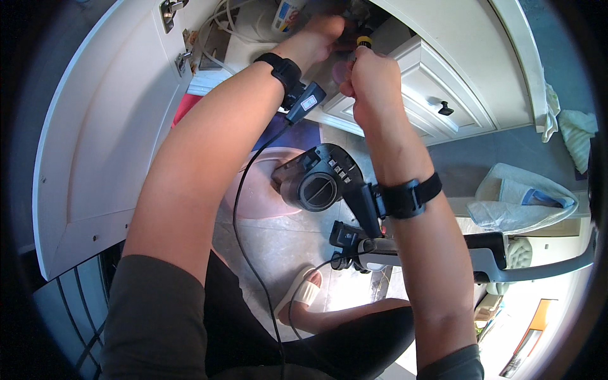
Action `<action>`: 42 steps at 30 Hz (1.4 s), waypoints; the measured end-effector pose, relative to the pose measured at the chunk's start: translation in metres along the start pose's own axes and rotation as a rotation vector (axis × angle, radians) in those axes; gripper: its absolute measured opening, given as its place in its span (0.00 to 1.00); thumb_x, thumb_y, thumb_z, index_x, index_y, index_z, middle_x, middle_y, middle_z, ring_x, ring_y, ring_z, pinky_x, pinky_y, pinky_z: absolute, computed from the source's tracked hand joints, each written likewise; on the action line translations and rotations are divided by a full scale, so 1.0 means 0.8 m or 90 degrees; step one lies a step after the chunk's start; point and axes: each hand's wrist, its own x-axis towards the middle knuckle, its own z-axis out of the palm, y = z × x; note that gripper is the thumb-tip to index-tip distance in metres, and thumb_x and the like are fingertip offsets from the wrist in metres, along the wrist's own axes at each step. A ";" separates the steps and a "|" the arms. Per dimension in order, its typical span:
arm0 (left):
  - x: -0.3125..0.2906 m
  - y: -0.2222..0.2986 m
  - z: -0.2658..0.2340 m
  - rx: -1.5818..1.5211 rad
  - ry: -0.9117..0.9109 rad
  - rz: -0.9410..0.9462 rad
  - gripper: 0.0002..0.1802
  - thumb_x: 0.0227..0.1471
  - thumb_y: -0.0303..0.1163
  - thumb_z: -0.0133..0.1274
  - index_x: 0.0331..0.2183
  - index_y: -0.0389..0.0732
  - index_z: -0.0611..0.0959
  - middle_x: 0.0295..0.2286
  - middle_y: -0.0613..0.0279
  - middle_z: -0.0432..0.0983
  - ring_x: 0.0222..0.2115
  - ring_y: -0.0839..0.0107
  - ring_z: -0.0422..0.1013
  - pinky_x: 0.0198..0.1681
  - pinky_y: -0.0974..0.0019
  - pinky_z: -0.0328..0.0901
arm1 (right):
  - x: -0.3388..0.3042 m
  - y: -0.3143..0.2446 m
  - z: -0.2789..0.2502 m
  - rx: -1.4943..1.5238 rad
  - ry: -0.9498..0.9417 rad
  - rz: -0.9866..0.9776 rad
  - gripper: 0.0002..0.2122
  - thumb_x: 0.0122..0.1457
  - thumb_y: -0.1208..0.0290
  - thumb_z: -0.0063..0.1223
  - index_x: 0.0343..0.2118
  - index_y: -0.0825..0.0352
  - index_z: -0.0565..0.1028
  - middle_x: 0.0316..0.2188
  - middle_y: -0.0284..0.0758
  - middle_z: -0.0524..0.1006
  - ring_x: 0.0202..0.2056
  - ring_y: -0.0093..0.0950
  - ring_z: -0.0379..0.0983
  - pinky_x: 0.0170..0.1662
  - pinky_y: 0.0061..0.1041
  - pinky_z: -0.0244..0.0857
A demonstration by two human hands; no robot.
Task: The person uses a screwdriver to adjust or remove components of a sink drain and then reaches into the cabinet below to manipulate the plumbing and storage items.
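Note:
Both my arms reach up into an open white cabinet (253,47). My left hand (324,30) is inside it, the fingers lost in shadow and blur, so I cannot make out what they touch. A white bottle with a blue label (288,15) stands just left of it. Closer to me, my right hand (375,73) is closed around a slim object with a yellow-and-black end (363,42); the rest of that object is covered by the fingers. Behind the right hand, a small pinkish-purple round item (341,71) shows in part.
The cabinet door (95,139) hangs open at left; a drawer front (437,95) is at right. Pale hoses (218,25) loop inside. Below are a pink basin (256,190), a black appliance part (318,183) and a long-handled floor cleaner (380,250). Wrist cables (235,209) hang down.

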 end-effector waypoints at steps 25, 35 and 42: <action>-0.012 -0.001 0.032 0.191 0.263 -0.070 0.12 0.64 0.29 0.45 0.46 0.41 0.81 0.40 0.59 0.81 0.37 0.70 0.78 0.39 0.66 0.75 | 0.002 -0.003 0.001 0.011 -0.002 -0.008 0.10 0.67 0.69 0.46 0.32 0.72 0.68 0.23 0.37 0.69 0.17 0.28 0.62 0.19 0.28 0.54; -0.029 0.004 0.057 0.276 0.304 -0.077 0.14 0.68 0.31 0.42 0.50 0.46 0.79 0.46 0.64 0.79 0.45 0.69 0.75 0.46 0.60 0.72 | -0.030 -0.017 0.003 0.001 0.006 0.003 0.15 0.65 0.68 0.50 0.44 0.79 0.71 0.29 0.38 0.72 0.21 0.26 0.65 0.20 0.26 0.59; -0.020 -0.008 0.025 0.218 0.287 -0.020 0.18 0.59 0.31 0.53 0.52 0.45 0.79 0.38 0.59 0.82 0.37 0.67 0.79 0.42 0.59 0.75 | -0.022 -0.015 -0.005 -0.013 0.035 0.012 0.18 0.64 0.68 0.51 0.51 0.78 0.71 0.30 0.38 0.72 0.21 0.23 0.64 0.20 0.25 0.58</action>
